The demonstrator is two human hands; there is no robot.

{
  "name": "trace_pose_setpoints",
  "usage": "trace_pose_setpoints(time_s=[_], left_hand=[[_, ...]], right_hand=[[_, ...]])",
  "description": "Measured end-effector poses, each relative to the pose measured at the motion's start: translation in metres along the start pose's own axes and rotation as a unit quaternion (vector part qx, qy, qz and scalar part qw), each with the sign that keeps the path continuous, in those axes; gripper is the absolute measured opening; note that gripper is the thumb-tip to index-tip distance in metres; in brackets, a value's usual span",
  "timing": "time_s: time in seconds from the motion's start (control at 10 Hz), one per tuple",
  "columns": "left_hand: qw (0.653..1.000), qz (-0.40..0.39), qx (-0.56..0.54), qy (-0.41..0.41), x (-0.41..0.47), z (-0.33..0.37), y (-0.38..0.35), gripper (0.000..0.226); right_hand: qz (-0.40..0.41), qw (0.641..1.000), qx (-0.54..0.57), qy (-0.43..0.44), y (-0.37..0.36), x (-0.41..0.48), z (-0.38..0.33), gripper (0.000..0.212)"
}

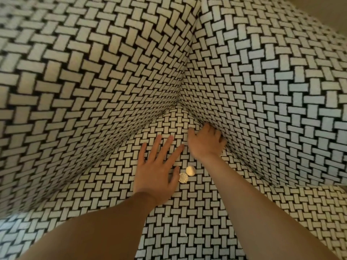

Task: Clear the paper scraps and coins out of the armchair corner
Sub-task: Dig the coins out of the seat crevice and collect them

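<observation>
Black-and-white basket-weave fabric armchair seat, deep corner at its back. Short of that corner, two round silver metal coins, touching. Likewise short of it, left hand flat, fingers spread straight. Closer to the corner, right hand, fingers curled into the crease; contents impossible to tell

Nothing legible anywhere. The two coins, touching each other just beside the left hand and below the right hand, show only blurred relief, no readable words or numbers.
</observation>
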State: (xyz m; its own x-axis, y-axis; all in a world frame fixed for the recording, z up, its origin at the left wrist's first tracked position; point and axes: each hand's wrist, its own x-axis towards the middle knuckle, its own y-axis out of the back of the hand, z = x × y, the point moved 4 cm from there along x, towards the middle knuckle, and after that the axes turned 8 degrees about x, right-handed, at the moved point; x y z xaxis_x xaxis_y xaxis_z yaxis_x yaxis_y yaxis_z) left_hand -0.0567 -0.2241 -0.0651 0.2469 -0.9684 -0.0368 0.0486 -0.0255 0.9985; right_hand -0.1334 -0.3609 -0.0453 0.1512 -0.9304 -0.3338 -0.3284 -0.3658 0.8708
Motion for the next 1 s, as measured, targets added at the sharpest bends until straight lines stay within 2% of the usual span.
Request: trace_pose_setpoints(time_s=[0.2,0.8,0.9,1.0], left_hand=[[1.000,0.001,0.003,0.000,0.001,-0.001,0.000,0.057],[1.000,-0.004,0.009,0.000,0.000,0.000,0.000,0.058],[1.000,-0.002,0.005,-0.001,0.000,0.000,0.001,0.058],[1.000,-0.001,0.003,-0.003,0.000,0.001,0.002,0.057]], right_hand=[[-0.013,1.000,-0.001,0.001,0.000,0.009,0.004,0.061],[-0.010,0.995,-0.023,0.095,-0.001,-0.001,0.013,0.059],[-0.038,0.996,0.015,0.077,0.002,0.002,0.013,0.058],[-0.072,0.995,0.060,0.020,0.003,0.010,0.010,0.061]])
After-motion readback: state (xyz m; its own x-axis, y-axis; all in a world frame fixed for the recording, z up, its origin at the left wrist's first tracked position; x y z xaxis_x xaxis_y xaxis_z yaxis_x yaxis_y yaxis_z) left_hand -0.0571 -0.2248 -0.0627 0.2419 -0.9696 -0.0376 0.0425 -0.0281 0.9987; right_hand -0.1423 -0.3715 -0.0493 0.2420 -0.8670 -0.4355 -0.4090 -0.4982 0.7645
